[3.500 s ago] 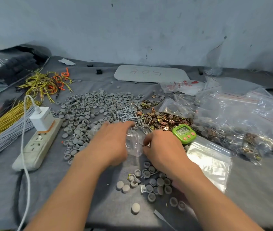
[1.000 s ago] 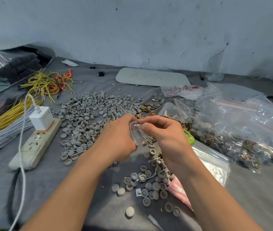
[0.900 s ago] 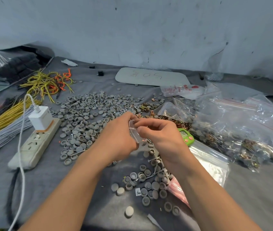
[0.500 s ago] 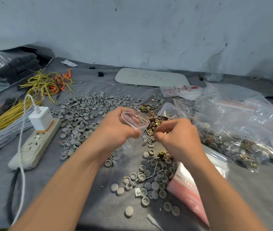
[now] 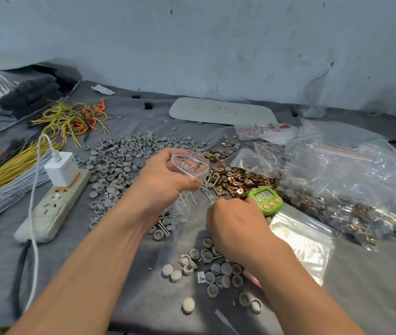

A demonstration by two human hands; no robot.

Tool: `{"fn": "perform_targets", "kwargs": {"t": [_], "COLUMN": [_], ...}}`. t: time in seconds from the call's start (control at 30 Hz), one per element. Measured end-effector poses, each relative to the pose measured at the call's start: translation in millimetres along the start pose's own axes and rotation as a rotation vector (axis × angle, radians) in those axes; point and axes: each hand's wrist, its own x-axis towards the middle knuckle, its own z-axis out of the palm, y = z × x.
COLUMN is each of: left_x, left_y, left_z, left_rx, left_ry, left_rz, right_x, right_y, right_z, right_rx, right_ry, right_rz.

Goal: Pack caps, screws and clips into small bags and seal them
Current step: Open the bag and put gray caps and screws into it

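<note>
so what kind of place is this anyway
Probably a small workshop packing bench: heaps of grey caps, brass clips and screws lie loose on a grey cloth, filled zip bags pile up at the right, and the left hand holds a small bag open.

Both forearms (image 5: 109,250), left grip (image 5: 165,181) and right grip (image 5: 236,224) are bare.

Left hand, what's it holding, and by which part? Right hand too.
The left hand holds a small clear bag just below its open mouth. The right hand is curled over the screws; whether it holds one is hidden.
</note>
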Motion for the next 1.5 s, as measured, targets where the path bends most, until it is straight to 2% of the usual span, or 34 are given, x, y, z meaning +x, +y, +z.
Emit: {"fn": "perform_targets", "kwargs": {"t": [0.07, 0.17, 0.23, 0.3, 0.4, 0.47, 0.6, 0.67, 0.8, 0.97, 1.1, 1.5], "left_x": [-1, -2, -3, -3, -4, -4, -4, -5, -7, -7, -8, -10], "left_y": [0, 2, 2, 3, 3, 3, 6, 7, 8, 9, 8, 4], "left_z": [0, 1, 1, 1, 3, 3, 2, 1, 0, -1, 0, 4], "left_rx": [0.010, 0.036, 0.031, 0.025, 0.040, 0.050, 0.030, 0.023, 0.021, 0.032, 0.059, 0.125], "left_ry": [-0.005, 0.009, 0.029, 0.045, 0.057, 0.092, 0.160, 0.191, 0.210, 0.196, 0.201, 0.198], "left_rz": [-0.004, 0.003, 0.013, 0.024, 0.036, 0.042, 0.047, 0.056, 0.065, 0.060, 0.068, 0.104], "right_x": [-1, 0, 1, 1, 0, 0, 8, 14, 26, 33, 36, 37], "right_y": [-5, -5, -2, 2, 9, 13, 11, 5, -4, -13, -16, -15], "right_z": [0, -2, -6, -10, -14, -14, -5, 1, 17, 27, 28, 23], "right_rx": [-0.049, 0.049, 0.178, 0.351, 0.578, 0.573, 0.364, 0.279, 0.188, 0.200, 0.097, 0.165], "right_ry": [-0.006, 0.071, 0.195, 0.388, 0.596, 0.555, 0.280, 0.219, 0.258, 0.241, 0.236, 0.171], "right_rz": [-0.027, 0.007, 0.080, 0.136, 0.146, 0.167, 0.221, 0.193, 0.161, 0.186, 0.240, 0.298]}}
